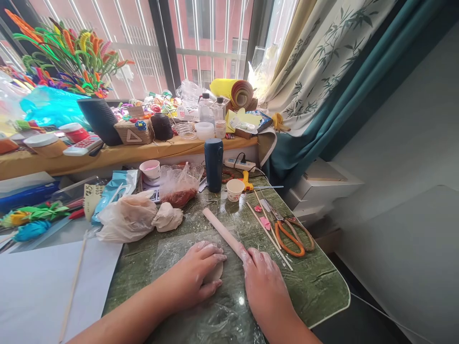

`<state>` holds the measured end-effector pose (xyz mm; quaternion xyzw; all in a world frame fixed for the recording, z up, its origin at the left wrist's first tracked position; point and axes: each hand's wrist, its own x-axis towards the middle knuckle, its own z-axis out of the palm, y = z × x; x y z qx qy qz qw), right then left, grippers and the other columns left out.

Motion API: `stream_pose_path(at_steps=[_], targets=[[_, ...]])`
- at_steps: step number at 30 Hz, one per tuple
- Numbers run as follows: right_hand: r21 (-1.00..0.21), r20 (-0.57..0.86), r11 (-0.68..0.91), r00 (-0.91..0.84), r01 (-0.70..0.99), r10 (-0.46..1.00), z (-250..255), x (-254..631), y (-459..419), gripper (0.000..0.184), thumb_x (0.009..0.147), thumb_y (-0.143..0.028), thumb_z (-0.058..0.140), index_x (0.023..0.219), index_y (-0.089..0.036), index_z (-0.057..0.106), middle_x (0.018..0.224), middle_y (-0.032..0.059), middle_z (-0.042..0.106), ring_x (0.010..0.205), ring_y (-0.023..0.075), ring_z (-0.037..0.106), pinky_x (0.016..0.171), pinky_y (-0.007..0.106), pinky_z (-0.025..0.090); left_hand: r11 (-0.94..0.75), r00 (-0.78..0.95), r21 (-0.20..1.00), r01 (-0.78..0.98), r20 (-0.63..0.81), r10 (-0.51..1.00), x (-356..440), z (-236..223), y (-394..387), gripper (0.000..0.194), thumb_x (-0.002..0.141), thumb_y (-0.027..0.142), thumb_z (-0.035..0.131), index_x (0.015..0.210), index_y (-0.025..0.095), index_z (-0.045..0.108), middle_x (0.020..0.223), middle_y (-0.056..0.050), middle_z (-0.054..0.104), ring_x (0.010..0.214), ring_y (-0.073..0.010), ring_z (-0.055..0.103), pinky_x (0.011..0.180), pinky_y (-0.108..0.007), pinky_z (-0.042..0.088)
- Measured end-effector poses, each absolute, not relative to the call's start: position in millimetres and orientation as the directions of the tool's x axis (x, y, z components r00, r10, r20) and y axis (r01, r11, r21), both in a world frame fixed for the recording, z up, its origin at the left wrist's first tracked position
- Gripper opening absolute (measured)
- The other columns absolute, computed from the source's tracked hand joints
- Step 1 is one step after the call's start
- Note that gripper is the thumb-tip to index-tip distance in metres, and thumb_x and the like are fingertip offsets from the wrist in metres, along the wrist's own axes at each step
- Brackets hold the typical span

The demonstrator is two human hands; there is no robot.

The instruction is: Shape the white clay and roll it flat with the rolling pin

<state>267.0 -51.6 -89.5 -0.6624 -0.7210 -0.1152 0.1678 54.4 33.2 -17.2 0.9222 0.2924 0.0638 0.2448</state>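
Observation:
My left hand (201,270) curls its fingers and thumb over a small pale piece of dough (216,271), flattened on a clear plastic sheet (167,251). The hand covers much of the dough. In my right hand (263,277) is the near end of a pale wooden rolling pin (222,231), which slants away to the left across the sheet, beside the dough. White powder coats the fingers of both hands. A larger lump of dough (167,217) sits beyond my left hand, against a plastic bag (127,217).
Orange-handled scissors (290,239) and thin wooden sticks (267,229) lie to the right. Behind stand a paper cup (235,190), a dark blue bottle (213,165), a yellow glue gun (247,180) and a bag of reddish-brown material (179,188). White paper (39,282) covers the left side.

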Motion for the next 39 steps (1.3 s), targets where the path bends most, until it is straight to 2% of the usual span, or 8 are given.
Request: stream_pose_path(at_steps=[7, 9, 12, 14, 17, 21, 29, 39], targets=[[-0.062, 0.336, 0.068, -0.043, 0.996, 0.941, -85.9, 264.3, -51.4, 0.049, 0.092, -0.003, 0.051, 0.137, -0.023, 0.055, 0.117, 0.0110, 0.067, 0.101, 0.0308, 0.062, 0.086, 0.048, 0.050, -0.731, 0.854, 0.498, 0.467, -0.039, 0.519, 49.8, -8.4, 32.9, 0.054, 0.081, 0.024, 0.073, 0.133, 0.028, 0.060, 0.134, -0.005, 0.065, 0.127, -0.0286, 0.056, 0.114, -0.044, 0.043], [-0.069, 0.322, 0.052, -0.027, 0.996, 0.946, -85.3, 263.0, -51.7, 0.047, 0.093, -0.004, 0.052, 0.135, -0.023, 0.057, 0.118, 0.0111, 0.067, 0.104, 0.0305, 0.061, 0.089, 0.048, 0.049, -0.720, 0.814, 0.450, 0.529, -0.027, 0.581, 51.0, -16.4, 23.9, 0.053, 0.085, 0.026, 0.069, 0.136, 0.027, 0.058, 0.139, -0.007, 0.062, 0.129, -0.0298, 0.055, 0.112, -0.047, 0.044], [-0.083, 0.322, 0.039, -0.010, 0.996, 0.947, -84.7, 261.3, -52.4, 0.045, 0.094, -0.004, 0.051, 0.135, -0.021, 0.057, 0.119, 0.0118, 0.067, 0.107, 0.0306, 0.061, 0.092, 0.048, 0.048, -0.625, 0.638, 0.318, 0.712, 0.079, 0.766, 54.4, -38.1, 4.4, 0.064, 0.088, 0.039, 0.066, 0.147, 0.020, 0.047, 0.153, -0.015, 0.050, 0.140, -0.0385, 0.045, 0.114, -0.058, 0.041], [-0.092, 0.330, 0.041, -0.008, 0.995, 0.944, -84.8, 260.8, -52.5, 0.045, 0.095, -0.004, 0.050, 0.136, -0.021, 0.057, 0.118, 0.0117, 0.067, 0.108, 0.0305, 0.061, 0.093, 0.048, 0.048, -0.598, 0.580, 0.277, 0.752, 0.153, 0.800, 57.7, -52.5, -6.5, 0.071, 0.088, 0.045, 0.067, 0.150, 0.020, 0.043, 0.154, -0.016, 0.049, 0.140, -0.0389, 0.045, 0.113, -0.057, 0.042], [-0.107, 0.336, 0.049, -0.010, 0.993, 0.942, -85.2, 261.4, -52.2, 0.045, 0.095, -0.003, 0.050, 0.135, -0.021, 0.057, 0.118, 0.0110, 0.067, 0.107, 0.0301, 0.061, 0.093, 0.048, 0.048, -0.557, 0.520, 0.244, 0.794, 0.200, 0.830, 62.8, -65.3, -13.2, 0.068, 0.089, 0.042, 0.065, 0.149, 0.019, 0.044, 0.147, -0.015, 0.055, 0.135, -0.0375, 0.051, 0.111, -0.056, 0.045], [-0.114, 0.332, 0.059, -0.018, 0.992, 0.943, -85.2, 262.7, -52.2, 0.043, 0.094, -0.004, 0.052, 0.133, -0.021, 0.057, 0.117, 0.0107, 0.067, 0.104, 0.0299, 0.062, 0.091, 0.047, 0.048, -0.568, 0.525, 0.225, 0.792, 0.224, 0.821, 65.2, -70.1, -8.5, 0.056, 0.090, 0.036, 0.065, 0.141, 0.018, 0.051, 0.141, -0.015, 0.060, 0.129, -0.0363, 0.055, 0.108, -0.057, 0.048], [-0.099, 0.320, 0.070, -0.034, 0.993, 0.947, -85.7, 263.8, -53.0, 0.041, 0.095, -0.004, 0.050, 0.133, -0.019, 0.059, 0.118, 0.0114, 0.067, 0.102, 0.0304, 0.061, 0.086, 0.048, 0.049, -0.633, 0.620, 0.302, 0.713, 0.149, 0.770, 58.4, -58.1, 1.7, 0.052, 0.090, 0.029, 0.066, 0.140, 0.020, 0.052, 0.138, -0.013, 0.061, 0.129, -0.0339, 0.055, 0.110, -0.057, 0.047], [-0.090, 0.325, 0.062, -0.030, 0.994, 0.945, -84.5, 263.8, -52.5, 0.044, 0.096, -0.006, 0.049, 0.137, -0.021, 0.056, 0.119, 0.0115, 0.066, 0.103, 0.0302, 0.061, 0.086, 0.047, 0.048, -0.733, 0.818, 0.422, 0.534, -0.041, 0.573, 43.7, -20.5, 23.5, 0.056, 0.090, 0.030, 0.067, 0.144, 0.024, 0.052, 0.143, -0.012, 0.058, 0.135, -0.0331, 0.050, 0.114, -0.053, 0.044]])
